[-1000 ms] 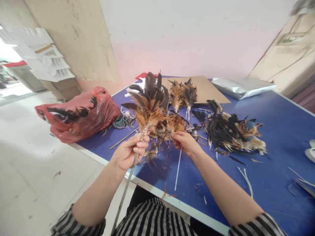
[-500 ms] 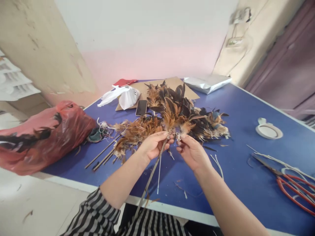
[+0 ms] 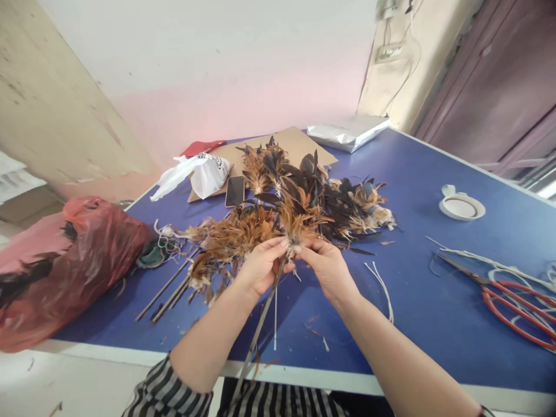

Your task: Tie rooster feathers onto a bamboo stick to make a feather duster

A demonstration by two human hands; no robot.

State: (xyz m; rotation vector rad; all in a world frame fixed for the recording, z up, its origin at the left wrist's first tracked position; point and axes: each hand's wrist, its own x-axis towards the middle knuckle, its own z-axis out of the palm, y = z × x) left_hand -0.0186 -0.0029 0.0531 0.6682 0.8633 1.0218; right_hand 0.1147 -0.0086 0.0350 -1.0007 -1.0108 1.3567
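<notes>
- Two parts make one piece: a feather bunch (image 3: 297, 213) at the top of a thin stick (image 3: 259, 330), held above the blue table (image 3: 412, 353)
- Left hand (image 3: 264, 263): thumb and fingers curled close around the stick's upper end, just under the plumes, with hardly any gap
- Right hand (image 3: 325, 265): thumb and forefinger pinched on the base of the feather bunch, near the left fingertips; whether a loose feather sits between them cannot be told
- The stick slants down and back from the fingers; it looks stiff and light, so a hold near its top should steady it
- The plumes look soft and easily bent, probably slippery; their pale base seems a safer grip than the tips
- Left of the fingers lie brown feathers (image 3: 238, 234); beyond and right, dark feathers (image 3: 345, 205); farther right, red-handled scissors (image 3: 512, 284)
</notes>
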